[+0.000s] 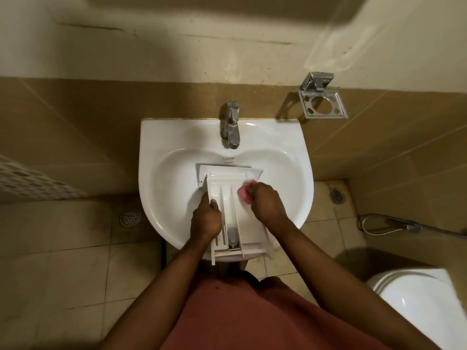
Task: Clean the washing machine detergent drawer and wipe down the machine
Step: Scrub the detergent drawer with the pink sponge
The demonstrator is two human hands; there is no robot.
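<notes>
1. Beige tiles cover the bathroom wall and floor, and a white sink (290,137) is fixed to the wall at the middle of the view, with a chrome tap (231,127) on its rim at 12 o'clock.
2. A white detergent drawer (227,195) lies across the sink bowl. Its wide front panel points to 12 o'clock under the tap, and its back end sticks out over the sink's near rim at 6 o'clock.
3. The left hand (206,218) grips the drawer's wall on the 9 o'clock side. Its thumb lies inside the drawer and its fingers are curled over the outer edge.
4. The right hand (266,200) is closed round a pink sponge (243,194). It presses the sponge into the drawer's compartment on the 3 o'clock side, close to the front panel.
5. A grey insert (232,236) sits in the drawer's middle channel near the back end.
6. On the wall at 2 o'clock from the sink hangs a metal holder (322,103) with round openings.
7. One floor drain (130,217) lies at 9 o'clock from the sink, and another (336,195) at 3 o'clock.
8. A metal hose (384,224) loops over the floor at 3 o'clock, and a white toilet (417,304) shows at 4 o'clock.
9. The person's reddish garment (240,311) fills the lower edge at 6 o'clock.
</notes>
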